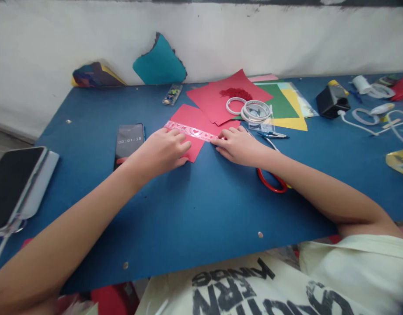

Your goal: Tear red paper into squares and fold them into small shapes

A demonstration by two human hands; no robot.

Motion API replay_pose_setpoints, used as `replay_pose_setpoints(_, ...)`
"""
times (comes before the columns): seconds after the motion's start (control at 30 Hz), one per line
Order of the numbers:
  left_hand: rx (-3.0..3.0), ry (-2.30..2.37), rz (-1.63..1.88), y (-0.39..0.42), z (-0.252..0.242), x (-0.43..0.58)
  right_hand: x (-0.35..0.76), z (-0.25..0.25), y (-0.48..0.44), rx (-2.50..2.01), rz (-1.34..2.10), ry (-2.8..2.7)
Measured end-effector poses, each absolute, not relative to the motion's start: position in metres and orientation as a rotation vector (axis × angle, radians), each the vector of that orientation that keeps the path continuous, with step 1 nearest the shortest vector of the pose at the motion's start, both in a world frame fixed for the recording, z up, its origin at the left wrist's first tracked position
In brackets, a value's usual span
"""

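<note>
A clear pinkish stencil ruler [196, 131] with cut-out shapes, a heart among them, lies across a red paper sheet [184, 113] on the blue table. My left hand [163, 151] holds the ruler's left end down, its fingers curled over it and its thumb resting at the paper's lower edge. The ruler's right end is under the fingers of my right hand [237, 144], which grip it. Partly hidden beneath my right forearm are red-handled scissors [273, 189]. A small blue-and-metal tool [274, 135] lies just beyond my right wrist.
Left of my left hand lies a phone [130, 138] showing a timer. Tape rolls [255, 111] and red shreds [236, 93] rest on stacked coloured paper [286, 103]. A black box [332, 103] with a white cable stands right. A tablet-like device [15, 183] sits far left.
</note>
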State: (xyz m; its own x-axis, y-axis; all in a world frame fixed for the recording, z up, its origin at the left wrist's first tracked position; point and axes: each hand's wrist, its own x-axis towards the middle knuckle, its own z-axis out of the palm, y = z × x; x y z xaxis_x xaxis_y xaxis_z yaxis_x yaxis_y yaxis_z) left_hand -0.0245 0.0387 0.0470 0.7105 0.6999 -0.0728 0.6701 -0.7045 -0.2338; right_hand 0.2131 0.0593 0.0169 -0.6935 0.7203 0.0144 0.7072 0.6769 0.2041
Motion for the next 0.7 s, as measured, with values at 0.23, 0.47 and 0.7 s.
replay_pose_setpoints(0.23,-2.706,-1.071,0.225,0.04,0.048,-0.026,0.214,0.018,0.06,1.163,0.301,2.802)
replay_pose_setpoints(0.47,-2.667,-0.925,0.265,0.035,0.044,-0.015,0.214,0.017,0.059,1.176,0.308,2.81)
replay_pose_setpoints(0.7,-2.551,-1.104,0.31,0.044,0.032,-0.023,0.216,0.022,0.058,1.154,0.288,2.764)
